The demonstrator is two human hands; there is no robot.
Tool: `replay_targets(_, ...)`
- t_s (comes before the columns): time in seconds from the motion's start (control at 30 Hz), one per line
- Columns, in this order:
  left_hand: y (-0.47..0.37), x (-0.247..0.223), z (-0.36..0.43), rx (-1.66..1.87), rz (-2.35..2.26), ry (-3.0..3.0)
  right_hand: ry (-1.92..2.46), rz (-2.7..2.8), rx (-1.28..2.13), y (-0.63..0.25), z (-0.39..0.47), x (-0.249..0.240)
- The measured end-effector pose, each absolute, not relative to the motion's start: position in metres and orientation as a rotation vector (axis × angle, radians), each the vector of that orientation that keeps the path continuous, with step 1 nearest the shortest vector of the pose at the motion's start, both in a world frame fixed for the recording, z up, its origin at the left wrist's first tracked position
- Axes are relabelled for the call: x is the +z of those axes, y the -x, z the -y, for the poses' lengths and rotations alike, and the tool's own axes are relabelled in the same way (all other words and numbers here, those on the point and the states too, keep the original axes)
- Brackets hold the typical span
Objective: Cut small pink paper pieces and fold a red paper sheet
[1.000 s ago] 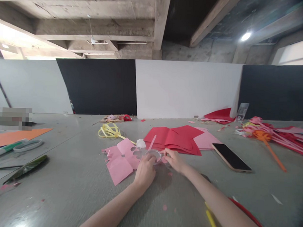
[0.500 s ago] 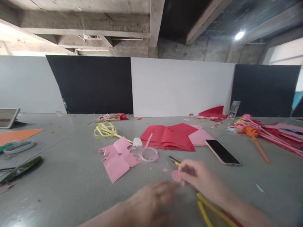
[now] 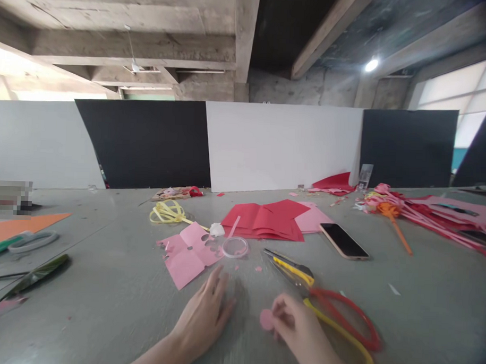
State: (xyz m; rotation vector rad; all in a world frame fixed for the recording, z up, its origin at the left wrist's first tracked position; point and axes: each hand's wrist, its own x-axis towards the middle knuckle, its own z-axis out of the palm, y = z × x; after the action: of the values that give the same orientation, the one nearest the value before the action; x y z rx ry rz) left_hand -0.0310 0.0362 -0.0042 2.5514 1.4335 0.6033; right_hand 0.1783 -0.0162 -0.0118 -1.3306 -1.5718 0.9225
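Between thumb and fingers, my right hand (image 3: 296, 324) pinches a small round pink paper piece (image 3: 266, 320) just above the table. My left hand (image 3: 204, 308) lies to the left with fingers stretched out, holding nothing. Right beside my right hand are scissors (image 3: 345, 329) with red and yellow handles, partly covered by it. A yellow and black utility knife (image 3: 291, 269) lies against their blades. Ahead of my left hand rests a creased pink paper sheet (image 3: 190, 254) with holes cut in it. A clear round lid or tape ring (image 3: 235, 247) sits at its right edge.
Folded red paper (image 3: 261, 221) lies farther back, with a phone (image 3: 343, 241) to its right. Yellow ribbon strips (image 3: 168, 211) are curled at back left. An orange paper flower (image 3: 389, 211) and pink strips lie far right. White and black boards (image 3: 284, 146) stand behind.
My left hand has moved left, away from my right hand, and its fingers have spread. My right hand has come nearer with the pink circle, uncovering more of the knife and scissors.
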Motion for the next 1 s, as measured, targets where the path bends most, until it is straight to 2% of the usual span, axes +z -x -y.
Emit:
replay_targets(0.17, 0.005, -0.002, -0.020, 1.002, -1.116, -2.353, 1.188, 1.495, 0.962, -0.178, 0.010, -0.029)
replay_targets(0.33, -0.003, -0.003, -0.018, 0.859, -0.755, -1.959, 1.074, 1.531, 0.946, -0.174, 0.012, -0.017)
replay_targets(0.77, -0.008, -0.007, -0.027, 0.705, -0.731, -1.612, 1.102, 1.503, 0.967, -0.167, 0.009, -0.013)
replay_targets(1.0, -0.003, -0.010, -0.032, 0.794, -0.888, -1.666, 1.131, 1.372, 0.892, -0.171, 0.006, -0.012)
